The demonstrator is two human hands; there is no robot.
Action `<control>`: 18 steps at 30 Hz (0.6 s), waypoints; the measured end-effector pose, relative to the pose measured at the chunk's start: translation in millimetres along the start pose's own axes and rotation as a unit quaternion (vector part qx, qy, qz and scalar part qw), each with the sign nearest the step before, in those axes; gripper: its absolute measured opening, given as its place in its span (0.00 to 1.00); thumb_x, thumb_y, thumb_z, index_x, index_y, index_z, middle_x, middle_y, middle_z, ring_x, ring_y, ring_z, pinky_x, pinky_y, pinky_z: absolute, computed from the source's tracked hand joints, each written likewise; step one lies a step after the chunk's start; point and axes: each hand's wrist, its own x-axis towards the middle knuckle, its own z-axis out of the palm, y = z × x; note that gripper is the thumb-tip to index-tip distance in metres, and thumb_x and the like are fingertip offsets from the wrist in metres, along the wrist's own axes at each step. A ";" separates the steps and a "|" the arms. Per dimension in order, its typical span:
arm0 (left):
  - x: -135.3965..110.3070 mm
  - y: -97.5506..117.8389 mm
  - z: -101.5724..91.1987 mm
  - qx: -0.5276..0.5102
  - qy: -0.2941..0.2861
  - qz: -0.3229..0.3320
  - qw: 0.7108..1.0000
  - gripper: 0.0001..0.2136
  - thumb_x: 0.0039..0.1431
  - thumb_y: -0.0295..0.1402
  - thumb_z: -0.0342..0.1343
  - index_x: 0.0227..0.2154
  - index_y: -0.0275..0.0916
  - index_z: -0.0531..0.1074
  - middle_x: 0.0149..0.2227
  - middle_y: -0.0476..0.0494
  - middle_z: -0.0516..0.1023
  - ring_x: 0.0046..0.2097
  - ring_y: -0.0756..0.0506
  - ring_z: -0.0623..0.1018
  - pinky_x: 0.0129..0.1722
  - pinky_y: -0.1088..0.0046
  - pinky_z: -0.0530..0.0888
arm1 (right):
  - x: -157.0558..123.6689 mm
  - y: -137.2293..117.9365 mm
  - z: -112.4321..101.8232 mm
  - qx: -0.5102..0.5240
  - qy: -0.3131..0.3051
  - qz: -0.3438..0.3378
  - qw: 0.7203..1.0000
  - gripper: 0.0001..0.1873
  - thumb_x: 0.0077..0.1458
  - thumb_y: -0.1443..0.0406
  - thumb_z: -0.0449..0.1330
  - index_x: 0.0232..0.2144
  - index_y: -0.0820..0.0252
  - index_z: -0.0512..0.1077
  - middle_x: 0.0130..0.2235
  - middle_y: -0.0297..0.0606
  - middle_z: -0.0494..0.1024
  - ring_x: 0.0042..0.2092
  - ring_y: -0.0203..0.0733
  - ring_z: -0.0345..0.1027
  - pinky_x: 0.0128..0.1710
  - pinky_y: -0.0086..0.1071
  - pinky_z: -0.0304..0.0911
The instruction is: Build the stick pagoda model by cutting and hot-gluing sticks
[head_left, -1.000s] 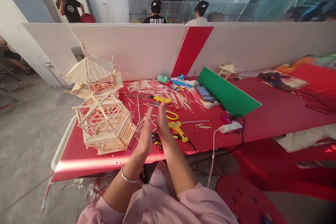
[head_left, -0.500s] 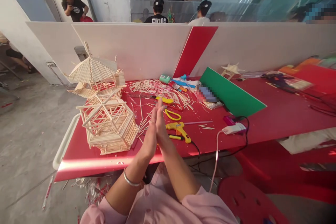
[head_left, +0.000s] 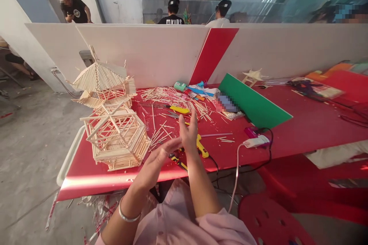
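My left hand (head_left: 155, 162), a silver bangle on its wrist, holds nothing. Its fingers stretch flat toward the right, their tips close to the heel of my right hand (head_left: 189, 134). That hand is upright with fingers extended, empty too. Partly hidden behind it is a yellow glue gun (head_left: 202, 147). A yellow and black tool (head_left: 178, 160) lies just below the fingers of my left hand. Beyond the hands are a yellow-handled cutter (head_left: 179, 110) and loose wooden sticks (head_left: 161, 134). Left of them stands a pavilion model built of sticks (head_left: 115, 134), with a pointed roof (head_left: 99, 76).
A red-covered table (head_left: 94, 180) carries a stick pile (head_left: 166, 95), a green board (head_left: 254, 101), a small stick model (head_left: 254, 76) and a white power adapter (head_left: 255, 141) with cables. White panels (head_left: 138, 53) line the back. A red stool (head_left: 267, 218) is at right. People are beyond the panels.
My palms were pressed together and have parted. My left hand has dropped and tilted to the left; my right hand has moved slightly right, covering part of the glue gun.
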 end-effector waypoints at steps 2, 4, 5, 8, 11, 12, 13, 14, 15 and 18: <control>-17.1 0.4 -13.4 0.107 0.023 -0.032 0.993 0.24 0.60 0.51 0.53 0.53 0.42 0.74 0.55 0.36 0.75 0.57 0.34 0.73 0.60 0.53 0.68 | -9.7 -5.3 -1.2 0.040 -0.039 0.015 0.998 0.35 0.59 0.48 0.55 0.63 0.57 0.60 0.56 0.48 0.74 0.59 0.53 0.66 0.58 0.52 0.59; -37.2 -5.1 -30.0 0.242 0.070 -0.030 0.967 0.18 0.59 0.46 0.57 0.48 0.44 0.78 0.51 0.38 0.79 0.55 0.35 0.76 0.57 0.53 0.70 | -28.3 -15.6 0.2 0.050 -0.121 -0.005 0.991 0.24 0.61 0.51 0.54 0.55 0.55 0.70 0.44 0.44 0.82 0.47 0.49 0.75 0.50 0.46 0.68; -49.6 -9.2 -39.1 0.287 0.081 -0.025 0.954 0.16 0.58 0.44 0.58 0.47 0.46 0.79 0.50 0.39 0.80 0.54 0.35 0.76 0.56 0.54 0.71 | -39.0 -21.0 1.6 0.036 -0.161 -0.030 0.986 0.21 0.62 0.53 0.53 0.51 0.54 0.73 0.42 0.42 0.82 0.44 0.48 0.76 0.48 0.44 0.69; -95.4 -23.0 -66.5 0.337 0.140 -0.041 0.930 0.11 0.56 0.41 0.60 0.40 0.47 0.81 0.44 0.42 0.83 0.48 0.36 0.80 0.48 0.59 0.77 | -69.6 -30.5 6.3 -0.020 -0.233 -0.122 0.965 0.18 0.61 0.58 0.55 0.51 0.53 0.74 0.48 0.42 0.80 0.49 0.49 0.74 0.52 0.44 0.67; -139.6 -34.0 -87.4 0.330 0.343 -0.027 0.879 0.09 0.54 0.42 0.61 0.32 0.45 0.82 0.36 0.44 0.84 0.42 0.36 0.81 0.45 0.59 0.79 | -93.2 -27.2 11.8 -0.031 -0.257 -0.144 0.955 0.25 0.60 0.61 0.55 0.60 0.52 0.65 0.59 0.44 0.70 0.60 0.49 0.63 0.60 0.47 0.60; -149.4 -36.7 -92.2 0.323 0.455 -0.017 0.830 0.09 0.53 0.42 0.62 0.33 0.44 0.81 0.35 0.45 0.83 0.41 0.37 0.81 0.44 0.58 0.79 | -99.5 -24.3 14.3 -0.029 -0.260 -0.138 0.955 0.29 0.60 0.62 0.56 0.63 0.52 0.61 0.63 0.43 0.65 0.64 0.50 0.58 0.62 0.48 0.58; -155.4 -38.7 -96.4 0.317 0.548 0.004 0.774 0.10 0.54 0.42 0.61 0.33 0.43 0.81 0.33 0.46 0.82 0.40 0.37 0.81 0.43 0.58 0.78 | -105.1 -21.3 17.3 -0.027 -0.261 -0.130 0.956 0.32 0.60 0.63 0.56 0.65 0.51 0.56 0.65 0.43 0.61 0.66 0.50 0.54 0.63 0.49 0.56; -157.4 -40.2 -100.3 0.308 0.624 0.028 0.718 0.10 0.55 0.42 0.59 0.33 0.43 0.79 0.32 0.47 0.81 0.39 0.38 0.80 0.43 0.57 0.78 | -110.1 -18.4 20.7 -0.024 -0.260 -0.123 0.957 0.35 0.59 0.63 0.56 0.67 0.51 0.52 0.67 0.43 0.57 0.67 0.50 0.50 0.64 0.50 0.54; -155.8 -41.0 -104.2 0.298 0.678 0.054 0.670 0.11 0.57 0.43 0.57 0.34 0.42 0.77 0.32 0.47 0.79 0.40 0.39 0.79 0.43 0.57 0.78 | -114.3 -16.0 24.4 -0.020 -0.258 -0.117 0.959 0.38 0.59 0.65 0.55 0.68 0.51 0.48 0.68 0.43 0.53 0.69 0.51 0.46 0.65 0.50 0.52; -135.5 -40.3 -115.9 0.254 0.726 0.117 0.628 0.14 0.62 0.44 0.47 0.42 0.40 0.71 0.41 0.44 0.76 0.48 0.38 0.76 0.50 0.55 0.75 | -122.9 -12.2 34.7 -0.012 -0.251 -0.111 0.962 0.43 0.56 0.68 0.55 0.69 0.49 0.42 0.70 0.41 0.47 0.70 0.51 0.41 0.66 0.52 0.49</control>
